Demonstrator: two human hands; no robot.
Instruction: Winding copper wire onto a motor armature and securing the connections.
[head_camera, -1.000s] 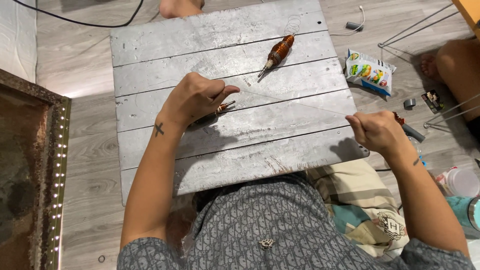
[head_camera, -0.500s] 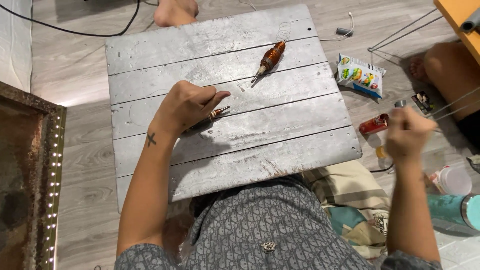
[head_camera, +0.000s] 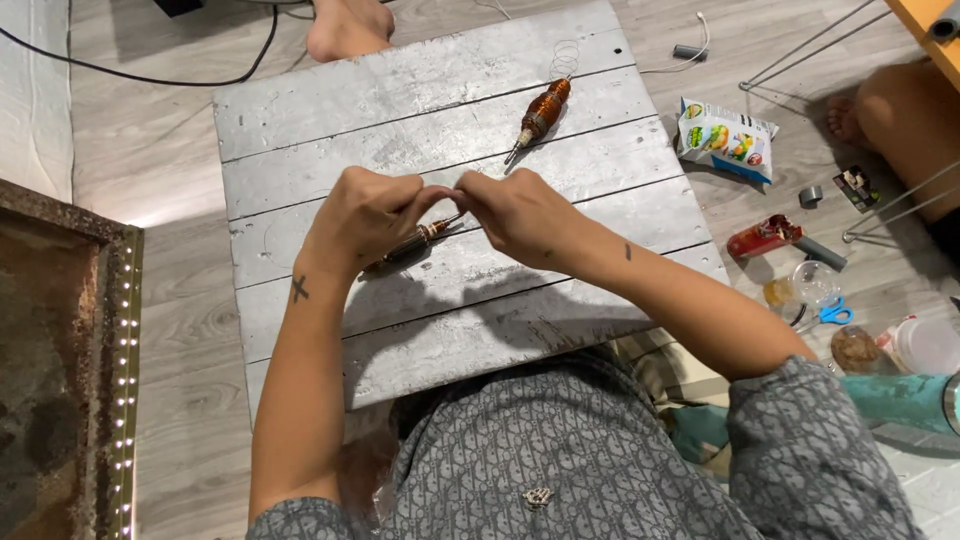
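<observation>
My left hand (head_camera: 368, 215) grips a small motor armature (head_camera: 415, 243) with a copper-coloured end over the grey wooden board (head_camera: 440, 320). My right hand (head_camera: 515, 212) meets it at the armature's tip, fingers pinched there. A second, larger armature (head_camera: 541, 112) with copper winding and a steel shaft lies on the board farther away, with a loose coil of thin wire (head_camera: 566, 58) just beyond it.
Right of the board on the floor lie a colourful carton (head_camera: 727, 139), a red lighter-like object (head_camera: 764, 236), blue-handled scissors (head_camera: 826, 313), a clear cup (head_camera: 815, 283) and a teal bottle (head_camera: 905, 400). Another person's foot (head_camera: 345, 25) rests past the board; a leg (head_camera: 900, 110) is at right.
My right hand came in from the floor at the right onto the board and joined the left hand at the small armature. The view also shifted.
</observation>
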